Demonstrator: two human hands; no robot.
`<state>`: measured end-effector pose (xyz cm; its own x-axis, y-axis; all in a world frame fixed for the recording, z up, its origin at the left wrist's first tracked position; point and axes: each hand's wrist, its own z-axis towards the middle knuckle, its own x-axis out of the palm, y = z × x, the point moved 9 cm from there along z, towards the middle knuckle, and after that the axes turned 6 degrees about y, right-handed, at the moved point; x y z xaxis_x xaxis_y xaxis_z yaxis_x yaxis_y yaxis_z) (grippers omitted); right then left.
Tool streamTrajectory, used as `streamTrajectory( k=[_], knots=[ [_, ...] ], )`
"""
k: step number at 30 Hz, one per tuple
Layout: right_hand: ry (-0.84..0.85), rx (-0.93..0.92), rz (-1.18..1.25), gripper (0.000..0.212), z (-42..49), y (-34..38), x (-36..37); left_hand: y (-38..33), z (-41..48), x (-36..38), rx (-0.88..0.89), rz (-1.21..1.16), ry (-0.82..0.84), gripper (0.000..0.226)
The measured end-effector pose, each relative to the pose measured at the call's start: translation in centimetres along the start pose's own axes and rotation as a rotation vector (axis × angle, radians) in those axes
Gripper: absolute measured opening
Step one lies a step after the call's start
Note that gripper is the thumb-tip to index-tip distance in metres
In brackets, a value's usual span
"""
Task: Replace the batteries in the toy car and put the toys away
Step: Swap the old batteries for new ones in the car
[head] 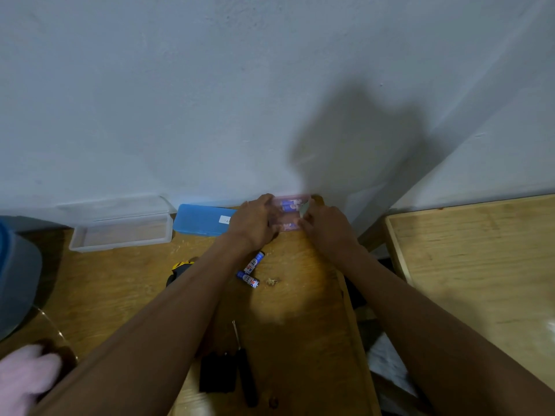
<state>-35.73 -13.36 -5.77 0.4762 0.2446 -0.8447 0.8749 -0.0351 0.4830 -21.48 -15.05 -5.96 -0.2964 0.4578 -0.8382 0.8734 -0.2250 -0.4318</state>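
Batteries (pixel 289 207), blue-and-white, sat inside a pink see-through case (pixel 285 227) at the far edge of the table (pixel 126 283), hard against the wall (pixel 210 100).

- Left hand (pixel 255 223): fingers curled round the case's left end, likely bracing it so it could not slide.
- Right hand (pixel 327 228): fingertips pinched at the case's right end, over something pale. Lid or cell, could not tell; blurred. Judged to be opening the case or drawing a cell out.
- Two loose cells (pixel 251 270) lay on the table just under the left wrist, touching or nearly so. Old or new unknown.
- Toy car (pixel 181 266): a yellow-and-black shape, mostly hidden under the left forearm, well short of the case. Identity a guess from its colours.
- Screwdriver (pixel 244 367), dark handle, lay near the table's front edge beside a flat black piece (pixel 216 375), possibly the car's battery cover.

Around: a clear box (pixel 120 235) with its lid tipped back, a blue case (pixel 201 222) next to it, touching the left hand. Pink fluffy thing (pixel 25 376) at lower left. Small scrap (pixel 271 281) by the loose cells. A second table (pixel 480 265) stood apart on the right.

In the way: both forearms crossed over the car and loose cells; the wall left no room behind the case.
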Motion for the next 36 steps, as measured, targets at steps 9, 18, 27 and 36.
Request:
streamTrajectory(
  k=[9,18,27,36],
  knots=[
    [-0.271,-0.187,-0.178,0.015,-3.7,4.3,-1.1,1.0,-5.8,-4.1,0.075,-0.194,-0.229,0.035],
    [0.14,-0.308,-0.082,0.039,-8.7,10.9,7.0,12.3,-22.4,-0.7,-0.674,-0.311,-0.31,0.081],
    [0.127,-0.137,-0.055,0.017,-9.0,10.2,9.7,12.2,-24.0,5.0,-0.585,-0.784,-0.058,0.062],
    [-0.064,0.113,0.547,0.029,-13.6,9.2,6.5,13.2,-25.0,5.4,-0.509,-1.076,-0.125,0.04]
  ],
)
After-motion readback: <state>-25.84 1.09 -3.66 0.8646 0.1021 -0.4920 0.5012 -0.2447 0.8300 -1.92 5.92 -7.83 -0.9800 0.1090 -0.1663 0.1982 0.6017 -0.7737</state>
